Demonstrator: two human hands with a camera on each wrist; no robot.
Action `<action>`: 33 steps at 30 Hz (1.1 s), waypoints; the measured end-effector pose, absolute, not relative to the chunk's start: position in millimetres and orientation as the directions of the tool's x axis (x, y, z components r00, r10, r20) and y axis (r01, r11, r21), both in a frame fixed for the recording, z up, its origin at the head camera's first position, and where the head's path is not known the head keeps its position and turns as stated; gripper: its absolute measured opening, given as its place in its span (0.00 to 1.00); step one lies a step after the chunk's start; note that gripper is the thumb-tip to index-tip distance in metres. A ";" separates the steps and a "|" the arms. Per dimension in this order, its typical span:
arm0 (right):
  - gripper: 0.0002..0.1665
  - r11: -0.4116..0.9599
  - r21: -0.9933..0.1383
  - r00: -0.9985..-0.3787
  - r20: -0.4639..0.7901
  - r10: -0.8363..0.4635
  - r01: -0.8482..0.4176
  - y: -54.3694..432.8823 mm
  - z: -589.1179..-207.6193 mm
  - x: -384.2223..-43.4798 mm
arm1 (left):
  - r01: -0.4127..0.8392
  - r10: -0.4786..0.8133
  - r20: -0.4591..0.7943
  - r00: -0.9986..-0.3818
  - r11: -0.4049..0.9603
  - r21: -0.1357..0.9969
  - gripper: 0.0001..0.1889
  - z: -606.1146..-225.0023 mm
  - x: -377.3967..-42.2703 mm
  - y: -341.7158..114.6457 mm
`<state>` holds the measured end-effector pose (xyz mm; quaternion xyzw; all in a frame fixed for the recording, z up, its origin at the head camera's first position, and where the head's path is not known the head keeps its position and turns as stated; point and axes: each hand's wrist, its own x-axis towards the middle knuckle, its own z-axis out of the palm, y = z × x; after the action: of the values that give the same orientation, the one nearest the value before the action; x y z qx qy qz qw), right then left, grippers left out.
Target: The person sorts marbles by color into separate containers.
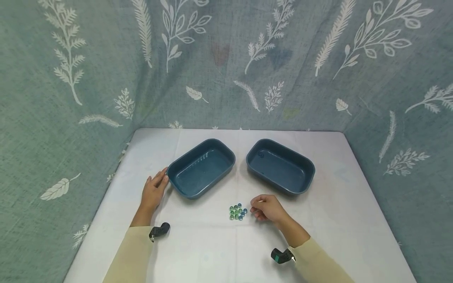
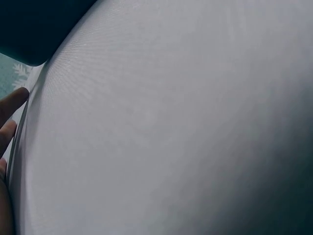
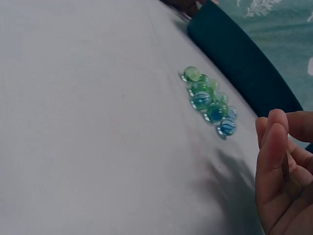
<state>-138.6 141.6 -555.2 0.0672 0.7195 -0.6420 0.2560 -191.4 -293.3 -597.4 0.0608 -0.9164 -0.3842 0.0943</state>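
Observation:
A loose cluster of green and blue glass marbles [image 1: 236, 212] lies on the white cloth; some show blue swirls in the right wrist view. Just right of them hovers my right hand [image 1: 269, 208], its fingers loosely bent and thumb near the fingertips; no marble shows between them. My left hand [image 1: 154, 191] rests beside the left blue tray [image 1: 191, 193], fingertips touching its left end. In the left wrist view only some fingers [image 2: 13, 104] show at the edge. The right blue tray [image 1: 283, 186] has a few small dark round things [image 1: 261, 154] inside.
Both trays stand at an angle towards the back of the white-covered table [image 1: 198, 251], with a gap between them. Patterned green cloth [image 1: 226, 70] hangs behind and at both sides. Each wrist wears a small black camera [image 1: 281, 256].

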 end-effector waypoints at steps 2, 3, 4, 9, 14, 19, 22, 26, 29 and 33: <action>0.14 0.169 -0.888 -0.860 -0.456 -0.228 0.427 139.8 -558.3 -137.6 | -0.042 -0.188 0.127 -0.974 0.701 0.712 0.29 -597.9 -191.9 -292.5; 0.14 0.171 -0.888 -0.861 -0.457 -0.225 0.426 139.0 -559.9 -137.3 | -0.039 -0.187 0.131 -0.974 0.701 0.712 0.29 -598.3 -191.9 -292.2; 0.13 0.169 -0.889 -0.862 -0.456 -0.223 0.426 138.7 -561.6 -136.3 | -0.035 -0.185 0.133 -0.974 0.700 0.713 0.29 -598.1 -192.3 -291.4; 0.13 0.169 -0.900 -0.873 -0.433 -0.224 0.403 139.8 -571.2 -134.0 | -0.014 -0.170 0.148 -0.974 0.701 0.713 0.28 -599.3 -193.3 -288.2; 0.12 0.184 -0.904 -0.872 -0.423 -0.245 0.387 142.2 -582.3 -136.4 | -0.037 -0.185 0.132 -0.974 0.701 0.712 0.28 -602.8 -193.3 -287.6; 0.11 0.199 -0.904 -0.864 -0.422 -0.274 0.379 140.1 -584.9 -140.3 | -0.041 -0.192 0.131 -0.973 0.696 0.717 0.28 -602.9 -193.6 -292.1; 0.11 0.219 -0.912 -0.871 -0.399 -0.287 0.345 138.4 -582.4 -140.4 | -0.041 -0.195 0.132 -0.972 0.690 0.723 0.28 -598.1 -193.3 -292.7; 0.11 0.253 -0.921 -0.892 -0.362 -0.272 0.296 141.6 -581.7 -137.6 | -0.059 -0.200 0.103 -0.974 0.666 0.744 0.29 -591.6 -194.3 -286.2; 0.11 0.262 -0.923 -0.899 -0.350 -0.264 0.282 143.5 -583.9 -135.0 | -0.078 -0.208 0.083 -0.975 0.663 0.744 0.29 -590.7 -193.1 -283.7; 0.12 0.259 -0.921 -0.892 -0.358 -0.275 0.290 142.7 -583.6 -133.2 | -0.107 -0.222 0.065 -0.973 0.678 0.727 0.29 -593.4 -190.6 -285.3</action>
<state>-133.2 142.7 -583.6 0.0051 0.7587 -0.6087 0.2320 -190.6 -285.3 -593.4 0.0901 -0.9129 -0.3911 0.0739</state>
